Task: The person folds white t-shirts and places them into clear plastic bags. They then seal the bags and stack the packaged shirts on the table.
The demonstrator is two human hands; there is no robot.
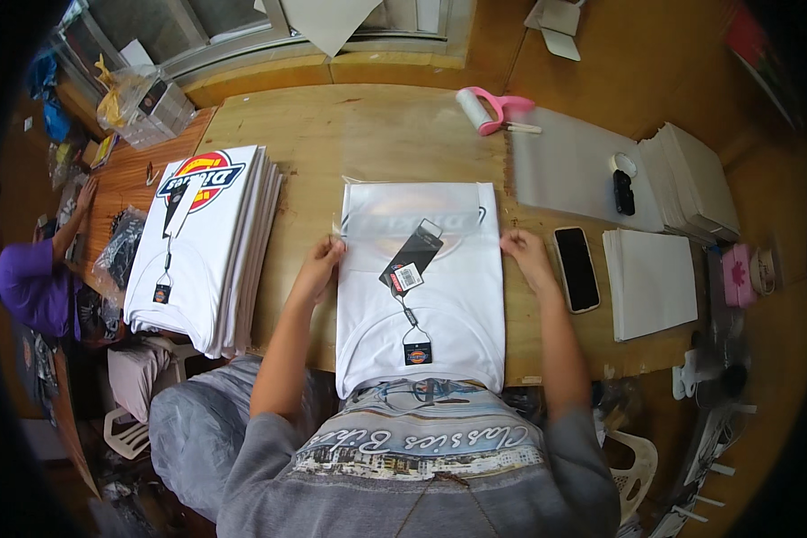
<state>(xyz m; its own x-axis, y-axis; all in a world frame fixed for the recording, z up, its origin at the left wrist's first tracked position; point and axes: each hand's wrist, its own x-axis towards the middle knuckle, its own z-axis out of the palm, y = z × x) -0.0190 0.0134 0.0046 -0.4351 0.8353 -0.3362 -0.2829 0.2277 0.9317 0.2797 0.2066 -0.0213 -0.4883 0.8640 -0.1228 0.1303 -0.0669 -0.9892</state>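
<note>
A folded white T-shirt [368, 296] lies in front of me, its neckline toward my body. On it rest a dark hang tag [412, 255] and a small black label on a cord. A clear plastic bag [394, 224] covers the shirt's far end, and a printed logo shows hazily through it. At the left edge of the shirt, my left hand [319, 267] pinches the bag's side with thumb and finger. Across from it my right hand [531, 258] is closed on the bag's right side, its fingertips partly hidden.
A stack of folded white T-shirts [233, 242] stands at left. Right of me lie a phone [577, 269], white sheets [650, 282], clear bags [574, 170] and a black object [623, 192]. A pink-handled lint roller [489, 109] lies far back. Another person [36, 278] sits far left.
</note>
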